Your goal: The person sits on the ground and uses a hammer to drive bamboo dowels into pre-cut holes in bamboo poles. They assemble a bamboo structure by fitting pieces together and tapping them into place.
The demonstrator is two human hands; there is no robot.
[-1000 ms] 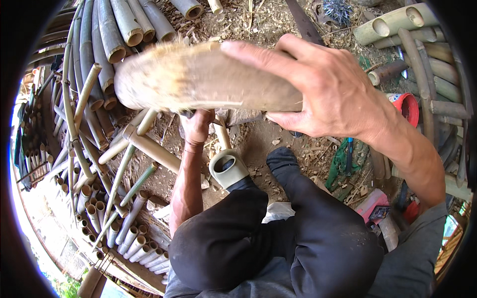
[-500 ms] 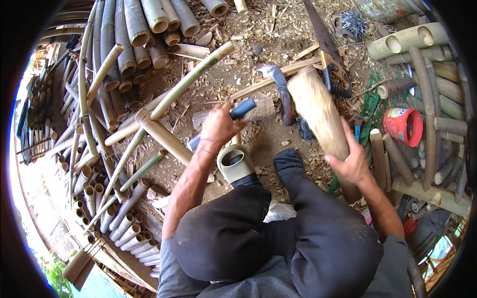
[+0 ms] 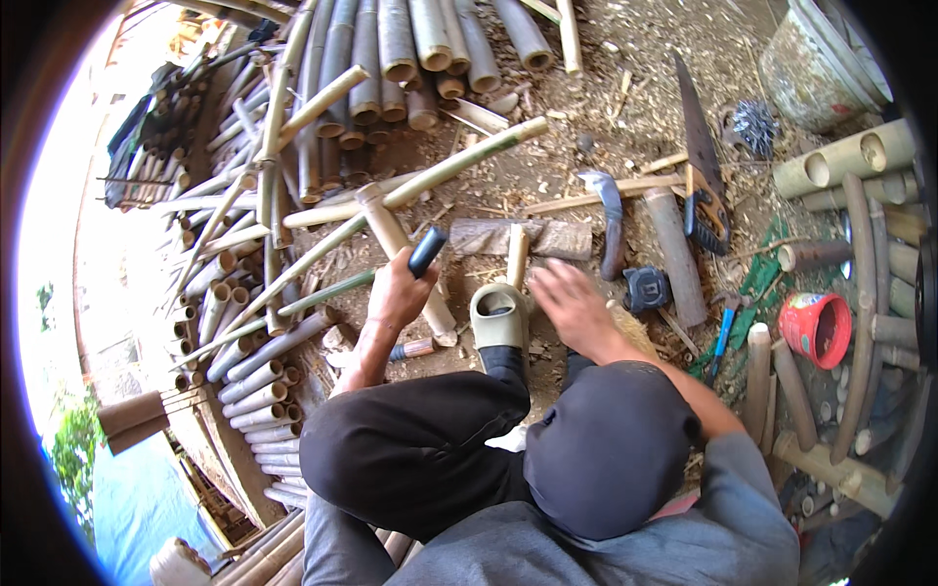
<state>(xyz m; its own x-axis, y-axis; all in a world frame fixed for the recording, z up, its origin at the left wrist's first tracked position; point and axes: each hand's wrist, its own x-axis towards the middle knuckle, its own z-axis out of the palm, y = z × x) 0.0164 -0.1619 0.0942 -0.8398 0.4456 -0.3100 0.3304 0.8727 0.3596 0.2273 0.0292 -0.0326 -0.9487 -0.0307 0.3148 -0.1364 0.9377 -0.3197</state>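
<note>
The left hand [image 3: 396,293] grips a dark tool handle [image 3: 427,251] above the dirt, beside a bamboo pole [image 3: 401,239]. The right hand [image 3: 572,308], fingers spread and empty, hovers near the tape measure [image 3: 646,289]. The red bucket [image 3: 816,327] stands right; its contents cannot be made out.

An outdoor bamboo workshop; cut bamboo poles [image 3: 391,49] stacked around, handsaw [image 3: 702,166] on littered dirt ground [image 3: 625,59].

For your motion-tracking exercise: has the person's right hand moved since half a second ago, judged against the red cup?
Yes. The right hand has let go of the wooden block and swung left, away from the red cup, toward the sandal.
</note>
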